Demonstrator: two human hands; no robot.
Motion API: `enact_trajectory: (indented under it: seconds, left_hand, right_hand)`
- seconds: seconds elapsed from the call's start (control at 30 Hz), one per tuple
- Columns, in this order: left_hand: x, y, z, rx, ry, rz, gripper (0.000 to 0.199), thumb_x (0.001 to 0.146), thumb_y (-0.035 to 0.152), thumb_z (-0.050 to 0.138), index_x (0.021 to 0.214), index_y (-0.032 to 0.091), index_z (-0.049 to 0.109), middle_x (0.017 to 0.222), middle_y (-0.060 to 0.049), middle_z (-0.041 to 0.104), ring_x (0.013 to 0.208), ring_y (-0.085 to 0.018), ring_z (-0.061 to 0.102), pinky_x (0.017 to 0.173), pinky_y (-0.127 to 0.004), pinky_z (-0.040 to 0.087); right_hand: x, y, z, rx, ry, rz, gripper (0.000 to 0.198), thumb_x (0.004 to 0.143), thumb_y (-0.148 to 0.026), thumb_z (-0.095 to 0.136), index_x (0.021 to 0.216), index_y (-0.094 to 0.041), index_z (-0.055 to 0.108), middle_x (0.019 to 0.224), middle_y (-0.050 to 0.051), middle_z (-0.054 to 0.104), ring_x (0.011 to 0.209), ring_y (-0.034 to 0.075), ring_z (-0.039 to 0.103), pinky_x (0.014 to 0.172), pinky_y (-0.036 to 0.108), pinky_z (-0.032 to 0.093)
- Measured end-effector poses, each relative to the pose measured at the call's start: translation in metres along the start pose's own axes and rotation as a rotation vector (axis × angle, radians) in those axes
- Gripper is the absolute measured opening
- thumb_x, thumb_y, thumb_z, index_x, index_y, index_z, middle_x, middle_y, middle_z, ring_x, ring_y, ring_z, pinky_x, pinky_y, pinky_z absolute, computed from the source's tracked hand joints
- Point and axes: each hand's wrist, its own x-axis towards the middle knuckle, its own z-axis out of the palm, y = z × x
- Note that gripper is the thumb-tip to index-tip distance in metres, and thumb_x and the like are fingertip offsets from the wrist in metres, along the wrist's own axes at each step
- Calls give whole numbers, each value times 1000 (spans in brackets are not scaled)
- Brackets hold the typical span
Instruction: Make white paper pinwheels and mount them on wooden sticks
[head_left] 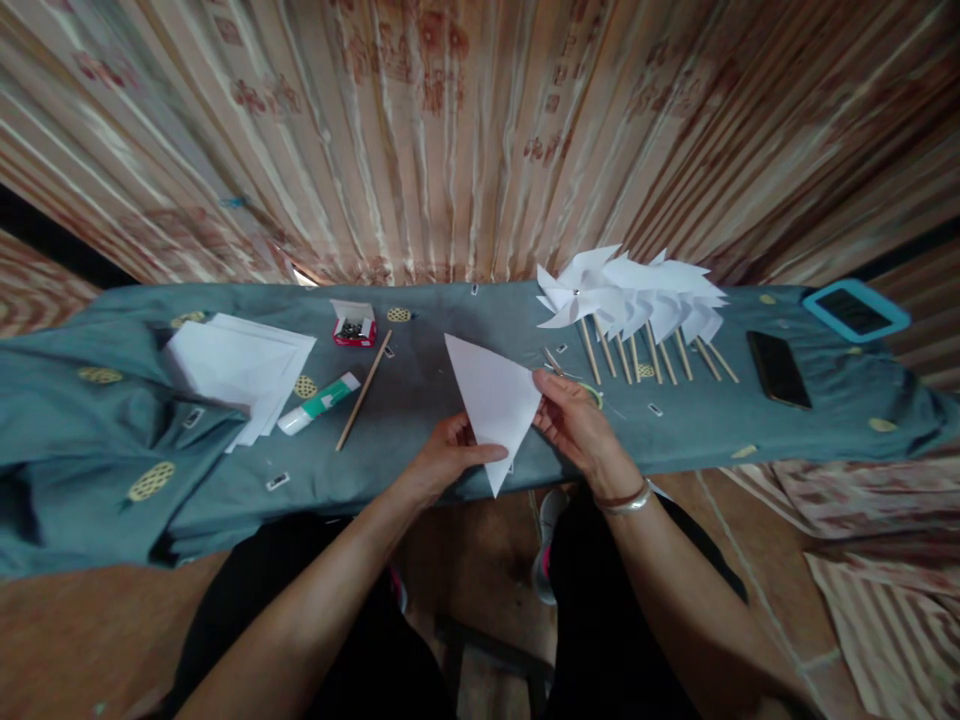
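A sheet of white paper, folded or cut to a pointed shape, is held up above the near edge of the cloth-covered table. My left hand grips its lower left side, thumb on top and fingers underneath. At the right corner, my right hand pinches the paper between thumb and fingers. Behind my right hand lie scissors, partly hidden. A wooden stick rests on the cloth left of the paper, beside a green and white glue stick.
White paper pinwheels on sticks lie overlapping at the back right. A stack of white paper sits at the left. A small open red box holds dark metal pieces. A phone and a blue-framed tablet lie far right.
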Motion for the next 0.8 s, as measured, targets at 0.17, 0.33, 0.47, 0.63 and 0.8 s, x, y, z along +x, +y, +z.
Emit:
enact_trajectory:
  seconds: [0.17,0.33,0.47,0.63,0.8]
  left_hand:
    - [5,7,-5,-135,143,97,45,52,40,88,87,15,74,84,-7,74,76,-19,66,73,-31,52]
    - [7,14,-11,-166,288,163,38,51,43,88,74,15,74,73,-4,72,71,-18,65,71,-31,51]
    - [4,14,-12,-48,251,161,31,53,41,85,67,15,74,66,-4,70,65,-17,63,67,-30,48]
    - [0,7,-9,236,106,95,19,60,35,77,55,18,72,53,0,61,52,-12,51,55,-26,38]
    - [-1,1,-6,330,25,87,26,63,40,75,50,19,68,46,0,55,47,-12,45,49,-24,33]
  right_hand:
    - [-1,0,1,-39,16,-11,26,60,-40,87,70,-21,72,63,-4,71,54,10,63,52,20,53]
    - [-3,3,0,-115,-4,-13,33,55,-47,88,68,-20,75,60,-2,70,55,9,61,53,19,51]
    - [-2,-4,-5,-251,-24,-84,37,63,-52,82,81,-20,78,76,2,76,66,13,65,62,24,51]
    - [-2,-14,-7,-460,-240,0,32,65,-43,83,85,-19,78,75,1,74,64,12,63,59,24,48]
    - [-2,0,2,-413,-352,91,24,61,-37,85,72,-18,75,59,-3,68,49,10,58,46,21,42]
